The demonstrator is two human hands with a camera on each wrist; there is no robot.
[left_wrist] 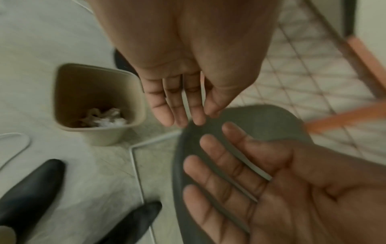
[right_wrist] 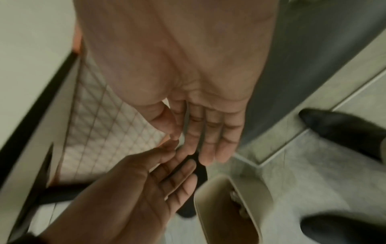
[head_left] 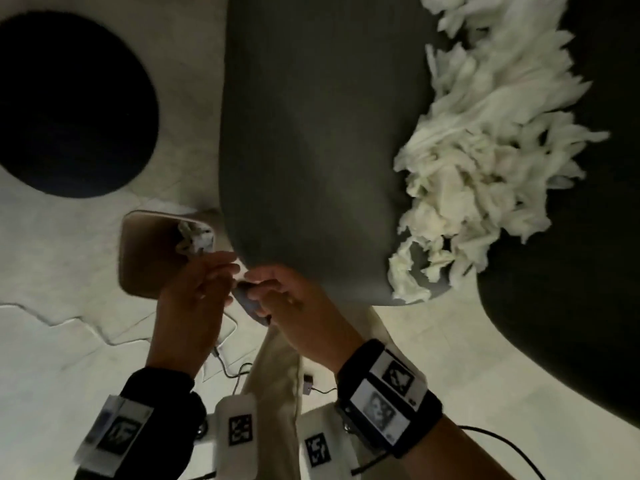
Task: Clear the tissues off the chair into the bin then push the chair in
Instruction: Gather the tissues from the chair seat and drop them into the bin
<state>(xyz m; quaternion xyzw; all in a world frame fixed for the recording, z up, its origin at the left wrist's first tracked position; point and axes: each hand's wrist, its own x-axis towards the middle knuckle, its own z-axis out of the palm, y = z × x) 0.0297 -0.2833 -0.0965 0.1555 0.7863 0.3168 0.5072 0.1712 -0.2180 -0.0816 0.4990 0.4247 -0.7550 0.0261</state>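
Hovering, seemingly empty: left hand (left_wrist: 177, 79), right hand (left_wrist: 261, 186).

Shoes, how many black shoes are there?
2. One black pointed shoe is on the pale floor at lower left of the left wrist view; the other black shoe is at bottom centre, beside the grey chair seat.

White crumpled tissues (head_left: 485, 157) heaped on grey chair (head_left: 311, 133) seat, few in beige bin (head_left: 138, 258)

My left hand (head_left: 194, 299): fingers straight, palm bare, holding nothing. My right hand (head_left: 294, 306): likewise flat and slack, fingertips nearly meeting the left's, both wrists strapped
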